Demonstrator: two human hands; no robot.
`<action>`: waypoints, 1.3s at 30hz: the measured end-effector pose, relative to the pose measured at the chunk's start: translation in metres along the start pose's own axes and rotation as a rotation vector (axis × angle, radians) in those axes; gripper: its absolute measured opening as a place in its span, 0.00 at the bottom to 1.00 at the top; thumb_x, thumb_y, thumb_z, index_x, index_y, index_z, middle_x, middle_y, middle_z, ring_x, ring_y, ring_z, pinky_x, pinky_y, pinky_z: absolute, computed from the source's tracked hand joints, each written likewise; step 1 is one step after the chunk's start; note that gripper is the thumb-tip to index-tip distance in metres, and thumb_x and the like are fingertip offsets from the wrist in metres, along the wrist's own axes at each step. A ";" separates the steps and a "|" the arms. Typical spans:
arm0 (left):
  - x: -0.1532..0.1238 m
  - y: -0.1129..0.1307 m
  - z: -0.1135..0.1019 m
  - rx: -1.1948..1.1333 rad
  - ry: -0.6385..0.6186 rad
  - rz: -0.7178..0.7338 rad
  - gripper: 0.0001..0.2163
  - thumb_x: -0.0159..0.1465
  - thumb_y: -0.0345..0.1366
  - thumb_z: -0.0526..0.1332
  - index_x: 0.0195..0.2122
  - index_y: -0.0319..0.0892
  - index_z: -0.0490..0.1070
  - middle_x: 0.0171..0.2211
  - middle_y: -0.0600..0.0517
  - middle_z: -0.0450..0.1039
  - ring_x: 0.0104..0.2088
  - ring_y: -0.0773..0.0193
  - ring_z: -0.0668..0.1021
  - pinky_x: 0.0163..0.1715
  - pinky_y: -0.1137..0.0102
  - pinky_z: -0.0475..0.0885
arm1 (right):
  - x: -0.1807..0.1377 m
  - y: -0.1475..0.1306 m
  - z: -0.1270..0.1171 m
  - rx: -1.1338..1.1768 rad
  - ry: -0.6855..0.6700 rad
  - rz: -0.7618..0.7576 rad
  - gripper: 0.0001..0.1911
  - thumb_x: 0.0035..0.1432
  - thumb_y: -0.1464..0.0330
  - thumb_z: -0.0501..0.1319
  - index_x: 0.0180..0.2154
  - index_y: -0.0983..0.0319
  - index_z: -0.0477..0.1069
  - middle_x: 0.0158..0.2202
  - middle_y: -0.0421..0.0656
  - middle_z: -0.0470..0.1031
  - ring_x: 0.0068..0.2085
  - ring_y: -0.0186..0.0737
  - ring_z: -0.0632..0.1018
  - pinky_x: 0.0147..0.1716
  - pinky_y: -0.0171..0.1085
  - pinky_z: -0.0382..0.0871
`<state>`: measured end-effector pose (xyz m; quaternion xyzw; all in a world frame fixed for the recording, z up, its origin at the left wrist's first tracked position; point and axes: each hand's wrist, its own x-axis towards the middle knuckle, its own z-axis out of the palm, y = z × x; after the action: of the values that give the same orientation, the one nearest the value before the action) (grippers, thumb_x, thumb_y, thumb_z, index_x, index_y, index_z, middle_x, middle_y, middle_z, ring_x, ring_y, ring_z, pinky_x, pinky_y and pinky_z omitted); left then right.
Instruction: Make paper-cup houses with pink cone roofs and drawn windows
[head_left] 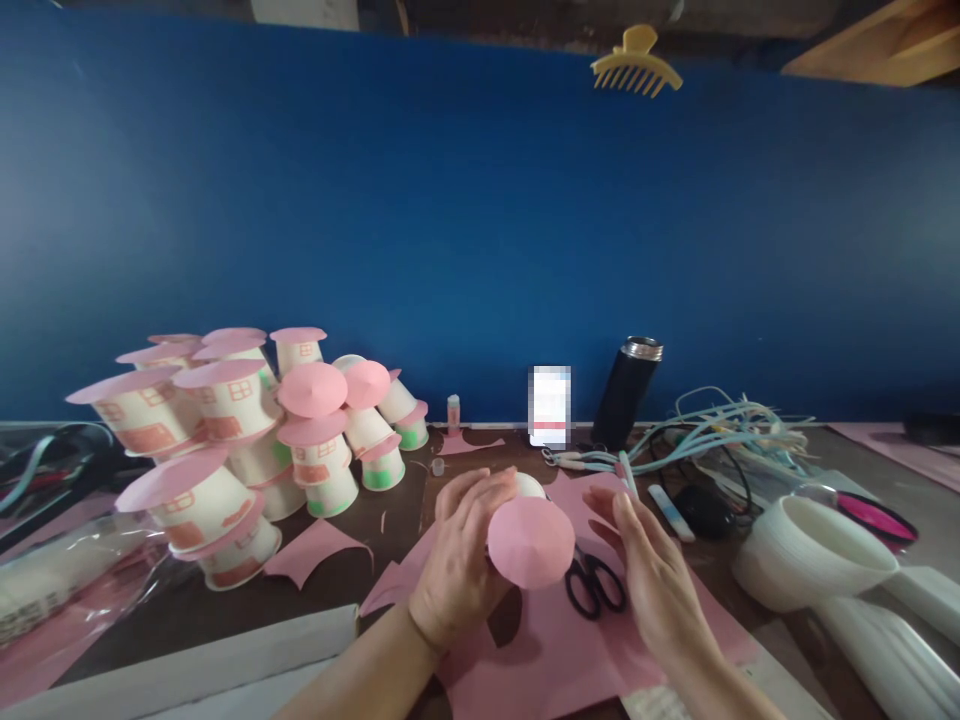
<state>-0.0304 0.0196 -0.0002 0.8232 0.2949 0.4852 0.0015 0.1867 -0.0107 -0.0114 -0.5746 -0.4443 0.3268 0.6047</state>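
Note:
My left hand [469,545] is wrapped round a white paper cup [531,486], of which only a small part shows. A round pink paper cone [531,542] sits on the cup and faces me, covering most of it. To the right, my right hand [651,565] is held apart from the cup with its fingers stretched out and nothing in it. Between the hands, black-handled scissors [595,586] lie on a cut sheet of pink paper [559,655]. The scissor blades are hidden behind the cone.
Stacked paper-cup houses [232,415] with pink roofs stand at the left. Behind are a glue stick [453,414], a blurred bright screen [550,405] and a black flask [628,392]. Tangled cables [720,435], a black mouse [703,510] and nested white cups [814,550] are at the right.

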 end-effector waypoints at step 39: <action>-0.001 0.011 -0.002 0.165 -0.079 -0.083 0.29 0.50 0.27 0.58 0.56 0.41 0.61 0.54 0.45 0.73 0.55 0.49 0.69 0.62 0.50 0.49 | -0.044 -0.049 0.029 -1.036 -0.070 -1.083 0.25 0.63 0.58 0.56 0.60 0.55 0.67 0.66 0.44 0.60 0.64 0.60 0.58 0.63 0.61 0.41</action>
<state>-0.0269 0.0095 0.0029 0.8261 0.3676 0.4257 -0.0347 0.1378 -0.0451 0.0285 -0.4761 -0.7808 -0.2493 0.3186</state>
